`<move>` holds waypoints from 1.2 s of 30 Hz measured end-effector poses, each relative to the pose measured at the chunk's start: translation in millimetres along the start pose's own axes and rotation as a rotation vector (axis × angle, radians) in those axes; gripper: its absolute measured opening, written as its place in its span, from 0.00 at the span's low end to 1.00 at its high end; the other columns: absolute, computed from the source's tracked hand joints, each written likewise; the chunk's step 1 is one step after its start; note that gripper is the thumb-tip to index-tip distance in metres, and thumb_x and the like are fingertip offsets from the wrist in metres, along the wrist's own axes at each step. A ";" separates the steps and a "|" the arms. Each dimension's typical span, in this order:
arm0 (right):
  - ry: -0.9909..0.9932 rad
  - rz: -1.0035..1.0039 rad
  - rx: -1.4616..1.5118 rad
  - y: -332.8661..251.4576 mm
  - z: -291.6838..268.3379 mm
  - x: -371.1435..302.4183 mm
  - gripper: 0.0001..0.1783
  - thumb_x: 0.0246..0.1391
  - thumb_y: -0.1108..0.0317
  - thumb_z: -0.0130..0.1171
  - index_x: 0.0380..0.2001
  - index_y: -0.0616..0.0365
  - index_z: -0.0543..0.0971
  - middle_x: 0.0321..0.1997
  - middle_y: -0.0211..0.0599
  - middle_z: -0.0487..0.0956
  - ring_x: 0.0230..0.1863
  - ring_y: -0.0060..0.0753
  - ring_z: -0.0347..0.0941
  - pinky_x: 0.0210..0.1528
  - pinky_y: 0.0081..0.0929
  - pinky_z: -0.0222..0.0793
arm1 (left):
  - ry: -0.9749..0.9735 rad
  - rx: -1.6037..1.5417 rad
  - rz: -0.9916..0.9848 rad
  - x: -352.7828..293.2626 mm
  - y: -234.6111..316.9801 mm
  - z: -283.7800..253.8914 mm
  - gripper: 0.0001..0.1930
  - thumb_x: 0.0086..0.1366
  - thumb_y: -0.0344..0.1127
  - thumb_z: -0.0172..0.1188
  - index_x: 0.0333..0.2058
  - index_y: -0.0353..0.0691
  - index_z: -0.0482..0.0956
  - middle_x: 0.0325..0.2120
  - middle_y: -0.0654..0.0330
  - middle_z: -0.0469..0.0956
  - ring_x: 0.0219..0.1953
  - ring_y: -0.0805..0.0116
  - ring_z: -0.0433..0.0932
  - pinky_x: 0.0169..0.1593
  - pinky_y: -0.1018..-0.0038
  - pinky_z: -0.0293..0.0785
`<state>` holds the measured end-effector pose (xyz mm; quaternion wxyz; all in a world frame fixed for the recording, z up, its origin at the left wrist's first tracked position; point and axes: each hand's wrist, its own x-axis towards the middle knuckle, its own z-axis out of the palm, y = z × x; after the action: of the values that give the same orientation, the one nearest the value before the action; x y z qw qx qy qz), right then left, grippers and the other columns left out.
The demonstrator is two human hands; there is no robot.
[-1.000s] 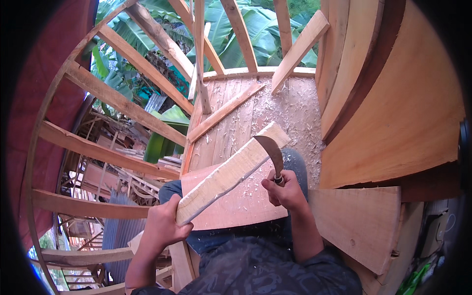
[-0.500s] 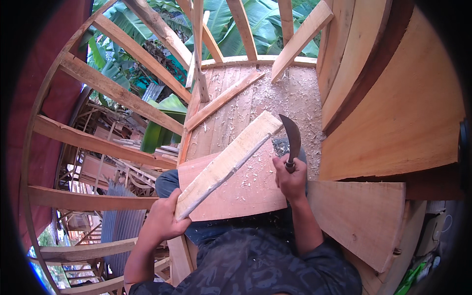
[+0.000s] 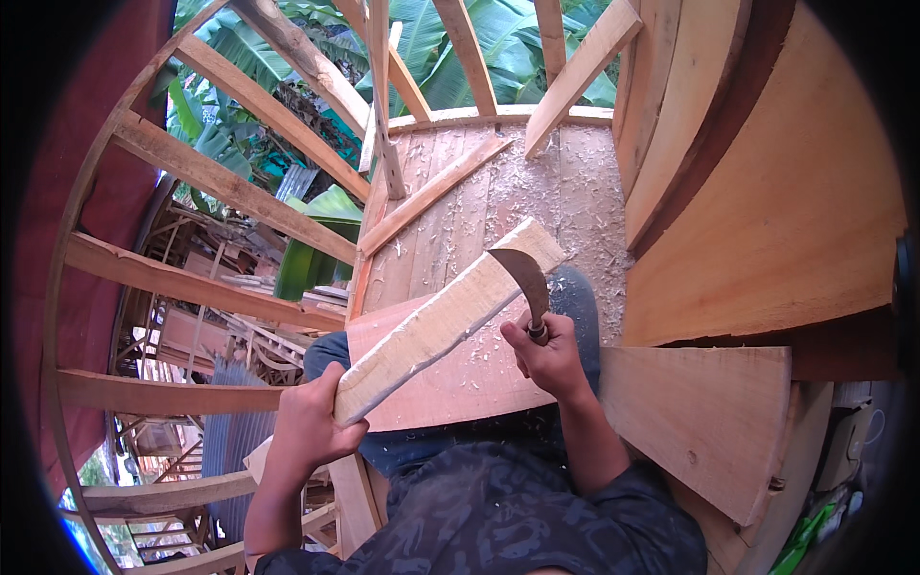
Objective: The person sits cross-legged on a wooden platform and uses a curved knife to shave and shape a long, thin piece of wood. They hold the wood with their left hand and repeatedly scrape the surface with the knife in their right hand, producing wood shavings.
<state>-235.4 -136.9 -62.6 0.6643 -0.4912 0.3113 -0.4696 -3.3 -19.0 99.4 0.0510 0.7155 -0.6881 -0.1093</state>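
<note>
My left hand (image 3: 314, 422) is closed round the near end of a pale wooden plank (image 3: 431, 326), which slants up and away to the right. My right hand (image 3: 548, 356) grips the short handle of a curved knife (image 3: 524, 276), shaped like a sickle. Its dark blade crosses over the far part of the plank; whether the edge touches the wood I cannot tell. Under the plank, a wide thin board (image 3: 470, 383) lies across my lap, with shavings scattered on it.
A plank floor (image 3: 565, 192) covered with shavings spreads ahead. Slatted wooden rails (image 3: 192, 278) stand on the left, with stacked timber beyond them. Large boards (image 3: 776, 211) lean on the right, and another board (image 3: 700, 412) lies beside my right arm. A loose batten (image 3: 436, 196) lies on the floor.
My right hand has brought the knife left and slightly nearer, so its blade now overlaps the plank instead of standing right of its far end. The plank has shifted slightly in my left hand.
</note>
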 end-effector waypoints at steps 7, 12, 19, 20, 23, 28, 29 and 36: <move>0.222 -0.123 -0.162 3.7 5.7 -6.6 0.17 0.55 0.70 0.59 0.16 0.58 0.68 0.09 0.19 0.63 0.12 0.09 0.56 0.14 0.17 0.48 | -0.155 -0.103 -0.035 3.3 3.7 -1.0 0.20 0.41 0.36 0.57 0.34 0.35 0.68 0.19 0.42 0.73 0.27 0.40 0.74 0.32 0.56 0.71; 0.538 -0.361 -0.487 2.7 -1.7 7.3 0.19 0.53 0.68 0.62 0.12 0.60 0.69 0.10 0.18 0.62 0.16 0.09 0.53 0.16 0.20 0.47 | -0.247 -0.266 -0.107 -5.4 9.4 7.3 0.17 0.41 0.34 0.56 0.32 0.34 0.66 0.18 0.42 0.70 0.27 0.38 0.73 0.31 0.58 0.70; -0.181 0.108 -0.191 -17.5 -7.6 -7.5 0.16 0.51 0.65 0.65 0.16 0.61 0.74 0.11 0.17 0.63 0.16 0.09 0.54 0.17 0.18 0.48 | -0.105 -0.098 -0.107 -3.5 3.5 2.5 0.21 0.41 0.36 0.58 0.36 0.35 0.68 0.22 0.43 0.74 0.28 0.41 0.75 0.32 0.55 0.71; -0.267 0.137 -0.074 -18.8 -6.1 -7.5 0.17 0.51 0.63 0.65 0.16 0.60 0.74 0.11 0.17 0.63 0.16 0.08 0.54 0.17 0.17 0.49 | -0.080 -0.062 -0.086 -2.6 3.2 1.4 0.20 0.41 0.36 0.59 0.35 0.35 0.68 0.22 0.44 0.74 0.28 0.41 0.75 0.32 0.56 0.71; -0.090 0.200 -0.035 -14.6 -15.9 -4.7 0.17 0.51 0.63 0.65 0.16 0.60 0.74 0.11 0.16 0.63 0.15 0.08 0.55 0.16 0.17 0.49 | -0.011 -0.001 -0.032 -2.3 3.1 1.5 0.19 0.40 0.37 0.60 0.32 0.36 0.67 0.20 0.45 0.73 0.27 0.43 0.76 0.30 0.58 0.72; 0.064 0.074 0.017 -11.5 -11.1 -3.0 0.19 0.51 0.66 0.65 0.12 0.59 0.71 0.10 0.17 0.64 0.14 0.09 0.55 0.14 0.19 0.47 | 0.071 -0.112 0.015 -2.3 10.0 13.7 0.15 0.39 0.32 0.57 0.28 0.35 0.65 0.15 0.46 0.68 0.22 0.41 0.72 0.27 0.60 0.69; 0.093 0.032 -0.009 -7.5 -9.7 -2.0 0.19 0.51 0.66 0.65 0.12 0.59 0.71 0.10 0.17 0.64 0.14 0.09 0.55 0.14 0.20 0.47 | 0.055 -0.119 0.004 -3.2 10.8 13.5 0.15 0.39 0.32 0.57 0.28 0.35 0.65 0.15 0.45 0.68 0.23 0.41 0.72 0.27 0.60 0.69; 0.612 -0.188 -0.124 -8.0 -30.3 6.9 0.19 0.54 0.72 0.59 0.11 0.61 0.70 0.09 0.20 0.63 0.12 0.11 0.54 0.14 0.21 0.47 | -0.369 -0.269 -0.117 -12.9 8.9 10.4 0.22 0.43 0.38 0.59 0.38 0.34 0.67 0.21 0.39 0.74 0.29 0.38 0.75 0.35 0.54 0.71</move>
<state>-261.9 -154.8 -64.4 0.4626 -0.3934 0.4777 -0.6349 -14.7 -5.8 92.4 0.0131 0.7088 -0.6224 -0.3316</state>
